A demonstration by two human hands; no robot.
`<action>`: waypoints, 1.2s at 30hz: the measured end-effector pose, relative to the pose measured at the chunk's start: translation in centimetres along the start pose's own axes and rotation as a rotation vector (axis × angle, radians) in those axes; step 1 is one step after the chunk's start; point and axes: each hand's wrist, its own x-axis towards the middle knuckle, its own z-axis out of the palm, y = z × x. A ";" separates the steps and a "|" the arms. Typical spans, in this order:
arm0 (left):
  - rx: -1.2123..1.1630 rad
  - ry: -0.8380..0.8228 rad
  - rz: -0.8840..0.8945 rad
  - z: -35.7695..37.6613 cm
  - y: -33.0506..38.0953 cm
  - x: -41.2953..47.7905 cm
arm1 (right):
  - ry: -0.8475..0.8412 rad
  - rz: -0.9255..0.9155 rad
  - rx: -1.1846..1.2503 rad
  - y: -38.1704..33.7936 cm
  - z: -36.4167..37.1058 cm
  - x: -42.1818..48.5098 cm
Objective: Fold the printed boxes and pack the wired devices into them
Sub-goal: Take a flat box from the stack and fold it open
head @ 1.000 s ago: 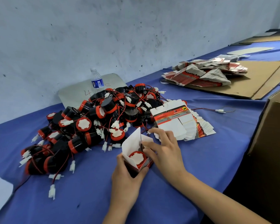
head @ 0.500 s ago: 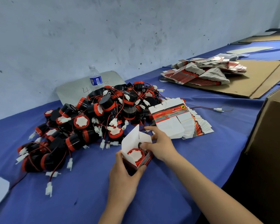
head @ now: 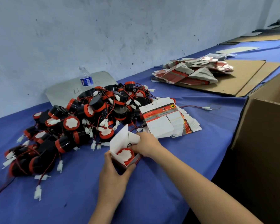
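Note:
A small printed box (head: 120, 143) stands open on the blue cloth, its white flaps up, with a red-and-black wired device (head: 125, 155) seated inside. My left hand (head: 113, 178) grips the box from below and in front. My right hand (head: 145, 145) is at the box's right side, fingers curled at the flap and the device's wire. A large heap of the same wired devices (head: 74, 126) lies to the left. A fanned stack of flat printed boxes (head: 166, 122) lies just behind my right hand.
A water bottle (head: 86, 77) stands by the wall behind the heap. More flat printed boxes (head: 192, 73) are piled on a cardboard sheet (head: 242, 78) at the back right. A big brown carton (head: 265, 135) stands at the right edge. A loose wire with plug (head: 206, 108) lies nearby.
My right hand has slid from above the device to the box's right flap. The view has shifted slightly; my left hand keeps its hold on the box.

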 end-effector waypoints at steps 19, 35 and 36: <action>-0.088 0.186 0.189 0.1 0.9 -0.7 | 0.140 -0.028 0.191 0.0 0.4 -1.0; 0.035 0.237 0.242 0.2 0.6 -0.2 | 0.014 -0.350 0.635 2.2 1.4 -3.2; 0.129 0.286 0.297 0.3 0.6 -0.3 | 0.044 -0.361 0.636 2.1 1.5 -3.4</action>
